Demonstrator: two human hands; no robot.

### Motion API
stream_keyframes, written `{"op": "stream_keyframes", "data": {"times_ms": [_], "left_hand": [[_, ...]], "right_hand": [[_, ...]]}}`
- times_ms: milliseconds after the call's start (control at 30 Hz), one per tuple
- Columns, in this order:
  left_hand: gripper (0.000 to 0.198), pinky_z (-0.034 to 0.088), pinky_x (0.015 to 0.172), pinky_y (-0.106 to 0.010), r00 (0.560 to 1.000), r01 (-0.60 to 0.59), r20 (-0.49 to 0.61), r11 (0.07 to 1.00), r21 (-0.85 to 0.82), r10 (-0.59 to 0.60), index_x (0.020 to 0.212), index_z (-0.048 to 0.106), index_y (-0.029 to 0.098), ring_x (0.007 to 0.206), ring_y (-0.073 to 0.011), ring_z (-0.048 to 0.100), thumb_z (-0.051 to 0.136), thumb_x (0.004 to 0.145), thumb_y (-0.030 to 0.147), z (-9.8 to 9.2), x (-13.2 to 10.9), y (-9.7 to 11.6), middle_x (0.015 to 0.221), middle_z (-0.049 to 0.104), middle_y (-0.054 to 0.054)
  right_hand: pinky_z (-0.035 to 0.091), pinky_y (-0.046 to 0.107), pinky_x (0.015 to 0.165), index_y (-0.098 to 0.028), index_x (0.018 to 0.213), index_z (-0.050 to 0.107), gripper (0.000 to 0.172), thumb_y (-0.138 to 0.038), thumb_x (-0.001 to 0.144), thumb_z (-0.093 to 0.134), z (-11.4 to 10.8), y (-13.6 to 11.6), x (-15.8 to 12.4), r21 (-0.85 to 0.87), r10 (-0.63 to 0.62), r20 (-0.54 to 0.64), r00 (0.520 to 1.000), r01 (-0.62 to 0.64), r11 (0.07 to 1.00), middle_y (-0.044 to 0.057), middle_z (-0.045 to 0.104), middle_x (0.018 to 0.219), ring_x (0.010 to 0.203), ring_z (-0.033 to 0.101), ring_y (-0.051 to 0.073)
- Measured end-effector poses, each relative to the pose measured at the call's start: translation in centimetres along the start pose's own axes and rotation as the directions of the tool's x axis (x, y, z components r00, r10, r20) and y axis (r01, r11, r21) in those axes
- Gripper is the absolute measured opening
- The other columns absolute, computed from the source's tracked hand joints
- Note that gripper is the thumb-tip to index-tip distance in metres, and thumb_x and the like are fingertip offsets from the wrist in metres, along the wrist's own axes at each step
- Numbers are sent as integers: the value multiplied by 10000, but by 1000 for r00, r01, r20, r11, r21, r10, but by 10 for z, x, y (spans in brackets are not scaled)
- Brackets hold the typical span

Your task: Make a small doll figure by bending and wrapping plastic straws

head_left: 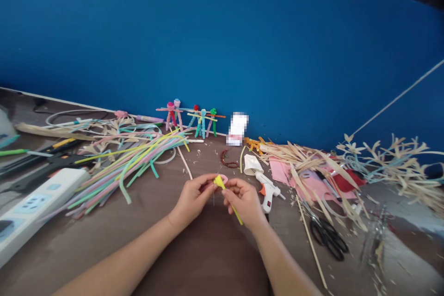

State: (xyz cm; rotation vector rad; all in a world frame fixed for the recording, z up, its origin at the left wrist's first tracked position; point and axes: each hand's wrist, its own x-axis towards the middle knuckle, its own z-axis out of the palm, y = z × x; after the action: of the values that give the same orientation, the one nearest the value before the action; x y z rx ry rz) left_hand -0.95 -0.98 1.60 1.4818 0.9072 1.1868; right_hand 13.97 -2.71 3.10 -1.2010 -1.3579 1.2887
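Observation:
Low in the middle of the view, my left hand and my right hand meet over the brown table top. Between the fingers of both hands is a thin yellow strip, its lower end slanting down past my right hand. A small pink piece sits against the strip at my fingertips. My fingers partly hide both items. A white hot glue gun lies just beyond my right hand.
Black-handled scissors and a pile of dried leaf strips on pink paper lie right. A bundle of coloured strips and a white power strip lie left. Pipe-cleaner figures stand against the blue wall.

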Motion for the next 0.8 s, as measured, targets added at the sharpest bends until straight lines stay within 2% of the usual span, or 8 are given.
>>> {"op": "stream_keyframes", "data": {"times_ms": [167, 433, 633, 800], "left_hand": [[332, 472, 615, -243, 990, 138, 26, 979, -153, -135, 982, 600, 138, 639, -124, 572, 572, 724, 345, 0, 4, -2, 878, 653, -69], [319, 432, 531, -190, 949, 307, 189, 870, -387, -250, 926, 615, 125, 541, -74, 527, 649, 665, 304, -2, 8, 0, 659, 609, -11], [296, 409, 470, -162, 908, 404, 293, 815, -417, -300, 871, 617, 113, 484, -60, 528, 663, 651, 306, -4, 8, 4, 608, 589, 1], [281, 399, 461, -153, 903, 401, 326, 818, -413, -278, 872, 607, 116, 470, -50, 516, 646, 669, 306, -4, 7, 4, 616, 584, 3]], "right_hand": [[342, 157, 351, -145, 854, 576, 213, -277, 688, 589, -5, -1, 0, -23, -14, 35, 999, 15, 1000, -50, 527, 518, 353, 434, 40], [387, 173, 369, -152, 783, 559, 163, -288, 697, 590, -6, -3, 0, -56, -79, 2, 997, 79, 995, -41, 521, 540, 394, 448, 52], [387, 171, 364, -173, 901, 537, 250, -300, 696, 603, -7, -1, 0, -93, -120, -28, 992, 117, 989, -45, 513, 600, 401, 458, 52], [408, 180, 378, -173, 892, 564, 236, -302, 698, 600, -8, 0, 0, -120, -136, -11, 991, 134, 984, -30, 519, 642, 427, 471, 58]]}}
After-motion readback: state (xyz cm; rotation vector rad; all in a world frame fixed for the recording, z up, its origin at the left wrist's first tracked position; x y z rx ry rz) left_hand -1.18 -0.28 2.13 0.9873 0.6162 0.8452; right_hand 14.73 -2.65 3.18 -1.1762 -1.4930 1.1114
